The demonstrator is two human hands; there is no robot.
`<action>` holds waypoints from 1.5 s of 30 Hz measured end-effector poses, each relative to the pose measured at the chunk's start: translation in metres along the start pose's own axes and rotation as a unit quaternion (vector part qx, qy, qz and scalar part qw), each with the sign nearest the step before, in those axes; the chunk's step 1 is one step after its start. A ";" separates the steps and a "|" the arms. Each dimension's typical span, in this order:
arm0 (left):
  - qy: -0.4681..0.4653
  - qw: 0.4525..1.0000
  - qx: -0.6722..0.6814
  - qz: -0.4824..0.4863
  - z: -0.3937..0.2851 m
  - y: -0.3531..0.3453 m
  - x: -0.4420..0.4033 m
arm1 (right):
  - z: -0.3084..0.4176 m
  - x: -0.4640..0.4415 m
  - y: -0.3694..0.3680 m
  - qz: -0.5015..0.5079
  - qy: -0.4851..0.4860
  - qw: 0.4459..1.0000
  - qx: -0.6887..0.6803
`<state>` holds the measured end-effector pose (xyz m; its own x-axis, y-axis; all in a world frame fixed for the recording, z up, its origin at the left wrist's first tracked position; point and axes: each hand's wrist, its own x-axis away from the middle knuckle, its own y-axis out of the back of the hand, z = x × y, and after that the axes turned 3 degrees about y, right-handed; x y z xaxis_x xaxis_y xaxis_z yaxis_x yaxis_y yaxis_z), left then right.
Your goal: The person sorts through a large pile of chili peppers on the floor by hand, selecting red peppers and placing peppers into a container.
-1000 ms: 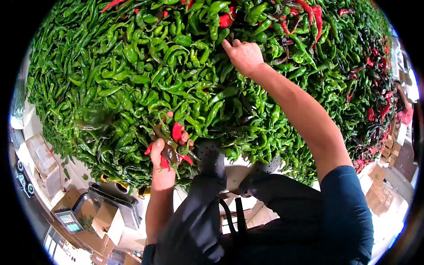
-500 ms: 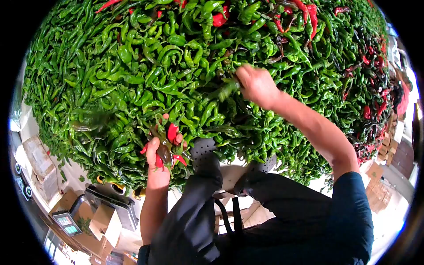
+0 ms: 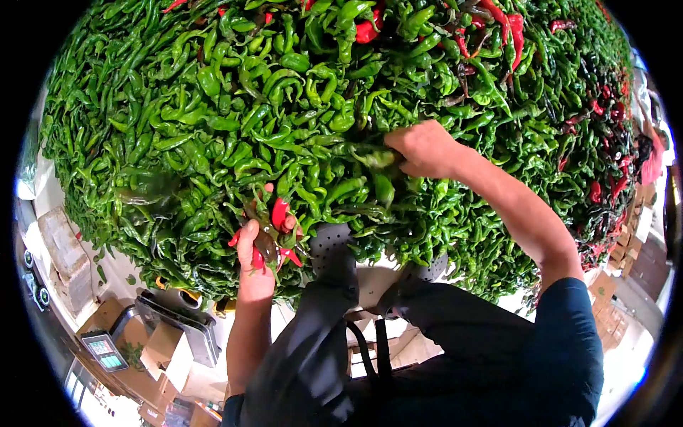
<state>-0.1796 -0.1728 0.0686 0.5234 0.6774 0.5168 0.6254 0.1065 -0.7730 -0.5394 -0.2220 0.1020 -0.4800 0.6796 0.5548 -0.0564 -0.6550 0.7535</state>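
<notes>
A broad heap of mostly green chili peppers [image 3: 213, 135] fills the view in front of me. My left hand [image 3: 255, 252], low at the near side of the heap, is closed around several peppers; red peppers [image 3: 279, 212] and a dark brownish pepper [image 3: 267, 245] stick out between its fingers. Further right, over the middle of the heap, my right hand [image 3: 427, 151] is closed, knuckles up. A blurred green pepper [image 3: 376, 158] shows at its fingertips, and the fingers partly hide how it is gripped.
Red peppers [image 3: 516, 39] lie among the green at the top and right. My grey perforated shoes [image 3: 332, 242] stand at the heap's near edge. At lower left are a scale display [image 3: 105, 352], an open cardboard box [image 3: 167, 350] and a pale block [image 3: 65, 260]. Another person [image 3: 651, 160] is at far right.
My right hand has shifted slightly right and down, and the blurred green pepper at its fingers has moved with it. My left hand keeps its peppers in nearly the same place.
</notes>
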 end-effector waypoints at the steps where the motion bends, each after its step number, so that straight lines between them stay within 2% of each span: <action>1: 0.002 1.000 -0.002 0.001 0.000 -0.001 -0.001 | -0.003 0.002 -0.001 -0.029 -0.001 0.999 -0.017; 3: 0.009 1.000 0.002 0.003 0.002 -0.002 -0.004 | -0.008 0.005 -0.005 -0.086 -0.007 0.995 -0.053; 6: 0.017 1.000 -0.005 0.009 0.005 -0.011 -0.011 | -0.018 -0.032 -0.002 -0.234 0.032 0.971 -0.040; 8: 0.025 1.000 -0.018 0.004 0.005 -0.013 -0.011 | -0.019 -0.070 -0.002 -0.229 -0.017 0.973 -0.008; 10: 0.012 1.000 -0.021 0.010 0.003 -0.016 -0.011 | -0.018 -0.099 -0.005 -0.208 -0.123 0.969 0.056; 11: 0.008 1.000 -0.018 0.009 0.003 -0.018 -0.010 | -0.019 -0.107 -0.002 -0.187 -0.146 0.968 0.082; 12: 0.001 1.000 -0.002 0.014 0.002 -0.020 -0.010 | -0.018 -0.111 -0.006 -0.228 -0.137 0.956 0.120; 14: -0.016 1.000 -0.010 0.003 0.001 -0.020 -0.008 | -0.020 -0.111 -0.014 -0.250 -0.112 0.943 0.191; 16: -0.015 1.000 0.020 0.003 0.005 -0.011 -0.007 | -0.025 -0.103 -0.011 -0.281 -0.080 0.933 0.211; 17: -0.015 0.999 0.031 0.012 0.006 -0.005 -0.007 | -0.026 -0.104 -0.010 -0.251 -0.092 0.938 0.219; 20: -0.008 0.998 0.052 0.028 0.009 -0.002 -0.008 | -0.022 -0.088 0.005 -0.273 -0.028 0.942 0.194; 21: -0.009 0.998 0.055 0.031 0.008 -0.002 -0.009 | -0.015 -0.075 0.017 -0.247 -0.033 0.949 0.192; 22: -0.011 0.998 0.058 0.034 0.007 -0.002 -0.010 | -0.022 -0.066 0.017 -0.289 0.007 0.943 0.166; 24: -0.016 0.999 0.033 0.028 0.003 0.000 -0.013 | -0.029 -0.046 0.019 -0.293 -0.036 0.955 -0.011; 25: -0.014 0.999 0.037 0.021 0.002 -0.001 -0.014 | -0.021 -0.034 0.032 -0.286 -0.103 0.932 -0.196; 26: -0.012 0.999 0.042 0.013 0.001 -0.001 -0.014 | -0.038 -0.030 0.031 -0.219 -0.113 0.880 -0.406; 28: -0.013 0.999 0.038 0.018 0.004 -0.004 -0.014 | -0.054 -0.021 0.018 -0.200 -0.105 0.761 -0.608; 29: -0.013 0.999 0.040 0.022 0.005 -0.004 -0.013 | -0.058 -0.019 0.007 -0.221 -0.113 0.771 -0.587; 32: -0.013 0.999 0.040 0.028 0.004 -0.001 -0.013 | -0.037 -0.011 -0.011 -0.152 -0.145 0.770 -0.602; 33: -0.012 0.999 0.040 0.029 0.005 0.000 -0.011 | -0.034 -0.016 -0.018 -0.163 -0.159 0.795 -0.562; 36: 0.005 0.999 0.043 0.004 0.011 0.003 -0.011 | -0.016 -0.050 -0.013 -0.194 -0.242 0.811 -0.496; 38: 0.014 0.998 0.059 0.013 0.017 0.000 -0.013 | -0.016 -0.092 -0.027 -0.130 -0.303 0.879 -0.346; 39: 0.013 0.999 0.049 0.015 0.015 -0.004 -0.014 | -0.003 -0.103 -0.031 -0.174 -0.334 0.894 -0.243; 42: -0.001 1.000 0.003 -0.005 0.008 -0.015 -0.012 | -0.002 -0.109 -0.041 -0.248 -0.349 0.870 -0.246; 44: -0.015 1.000 -0.001 0.001 0.004 -0.014 -0.013 | -0.008 -0.080 -0.034 -0.315 -0.203 0.790 -0.484; 45: -0.019 1.000 0.003 0.000 0.004 -0.014 -0.011 | -0.014 -0.060 -0.014 -0.253 -0.155 0.775 -0.558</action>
<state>-0.1962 -0.1788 0.0721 0.5009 0.7046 0.5026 0.6215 0.1113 -0.7755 -0.5219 -0.2582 0.0536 0.0742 0.8767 0.4752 -0.9738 -0.0391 0.2242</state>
